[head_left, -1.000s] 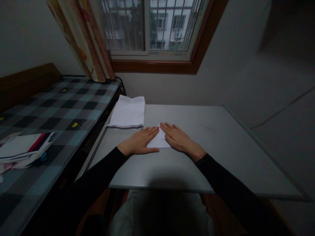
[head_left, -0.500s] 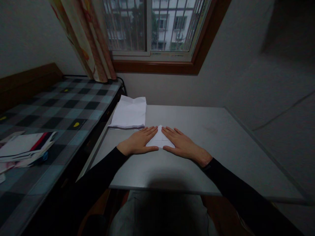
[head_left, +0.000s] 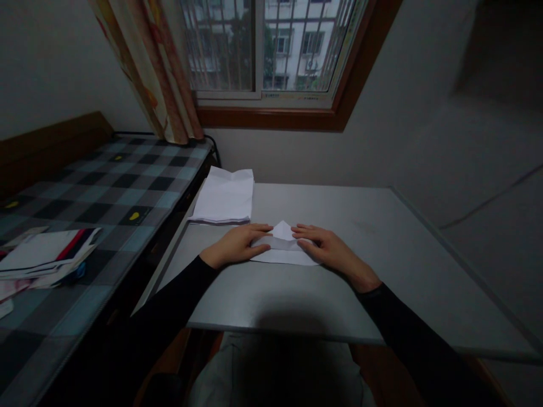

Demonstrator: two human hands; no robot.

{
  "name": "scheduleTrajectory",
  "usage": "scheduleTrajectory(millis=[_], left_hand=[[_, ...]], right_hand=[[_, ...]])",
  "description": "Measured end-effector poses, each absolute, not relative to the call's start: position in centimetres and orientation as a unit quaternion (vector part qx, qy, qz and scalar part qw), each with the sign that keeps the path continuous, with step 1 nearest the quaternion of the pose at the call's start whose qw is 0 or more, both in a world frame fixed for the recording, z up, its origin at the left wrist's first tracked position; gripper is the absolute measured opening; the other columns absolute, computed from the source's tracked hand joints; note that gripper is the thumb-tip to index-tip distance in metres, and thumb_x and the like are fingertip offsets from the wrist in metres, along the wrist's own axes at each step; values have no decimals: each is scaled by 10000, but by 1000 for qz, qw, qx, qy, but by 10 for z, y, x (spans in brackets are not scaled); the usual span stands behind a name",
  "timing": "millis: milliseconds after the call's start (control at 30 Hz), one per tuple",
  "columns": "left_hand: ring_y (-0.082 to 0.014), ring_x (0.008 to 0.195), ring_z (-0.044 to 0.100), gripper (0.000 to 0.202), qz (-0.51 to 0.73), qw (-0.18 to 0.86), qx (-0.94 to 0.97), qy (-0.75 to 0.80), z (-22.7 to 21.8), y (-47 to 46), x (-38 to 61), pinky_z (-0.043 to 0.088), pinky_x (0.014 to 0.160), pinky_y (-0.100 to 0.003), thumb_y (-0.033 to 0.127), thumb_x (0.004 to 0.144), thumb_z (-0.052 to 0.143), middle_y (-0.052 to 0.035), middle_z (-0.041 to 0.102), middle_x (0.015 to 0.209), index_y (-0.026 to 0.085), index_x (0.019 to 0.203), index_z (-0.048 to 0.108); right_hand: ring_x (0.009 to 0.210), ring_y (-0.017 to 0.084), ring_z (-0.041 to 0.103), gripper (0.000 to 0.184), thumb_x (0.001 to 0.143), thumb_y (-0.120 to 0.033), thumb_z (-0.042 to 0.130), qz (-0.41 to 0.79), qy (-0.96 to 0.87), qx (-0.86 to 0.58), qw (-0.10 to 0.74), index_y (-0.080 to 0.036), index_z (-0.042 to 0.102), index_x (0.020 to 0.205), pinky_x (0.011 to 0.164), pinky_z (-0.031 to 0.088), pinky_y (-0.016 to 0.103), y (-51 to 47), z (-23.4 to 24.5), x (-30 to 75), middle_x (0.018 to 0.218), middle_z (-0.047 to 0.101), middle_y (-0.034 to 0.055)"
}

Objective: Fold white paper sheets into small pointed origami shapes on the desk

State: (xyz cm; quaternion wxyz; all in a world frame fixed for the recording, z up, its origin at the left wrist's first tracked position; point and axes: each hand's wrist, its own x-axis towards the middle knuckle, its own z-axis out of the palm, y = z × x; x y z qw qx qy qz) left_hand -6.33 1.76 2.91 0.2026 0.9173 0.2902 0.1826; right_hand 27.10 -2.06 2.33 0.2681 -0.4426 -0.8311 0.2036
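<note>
A partly folded white sheet of paper point(head_left: 283, 257) lies on the table in front of me, its far end coming to a point. A strip across its middle is lifted and slightly curved. My left hand point(head_left: 237, 244) grips the sheet's left side, thumb nearer me and fingers beside the point. On the opposite side, my right hand point(head_left: 333, 249) grips the paper the same way, its fingers bent and its thumb on the strip. Both hands cover the outer parts of the fold.
A stack of white paper point(head_left: 224, 196) sits at the far left of the grey table point(head_left: 339, 212). Left of it stands a bed with a checked cover point(head_left: 165, 175), bearing folded papers or bags point(head_left: 46, 254). A curtain point(head_left: 169, 85) hangs by the window, with a wall behind the table.
The paper was a small flat triangle under both flattened hands. Now a wider part of it spreads towards me, with a strip raised. My right hand has shifted right, and my fingers have curled.
</note>
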Motion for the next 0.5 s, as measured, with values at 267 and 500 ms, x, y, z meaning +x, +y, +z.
scheduleTrajectory(millis=[267, 500], left_hand=[[-288, 1267, 739, 210, 243, 190, 891, 333, 25, 16, -51, 586, 1129, -505, 347, 1028, 721, -82, 784, 1394, 257, 1209, 779], [-314, 1298, 701, 534, 207, 183, 906, 321, 24, 17, -51, 571, 1122, -505, 444, 1054, 726, -119, 736, 1443, 257, 1540, 607]], right_hand=[[1333, 332, 726, 393, 1037, -358, 684, 196, -805, -462, 317, -291, 766, 1416, 1187, 568, 615, -20, 16, 271, 1430, 781, 107], [1375, 331, 699, 428, 1090, -394, 636, 204, -815, -448, 306, -318, 684, 1509, 1227, 528, 632, -20, 17, 270, 1483, 750, 99]])
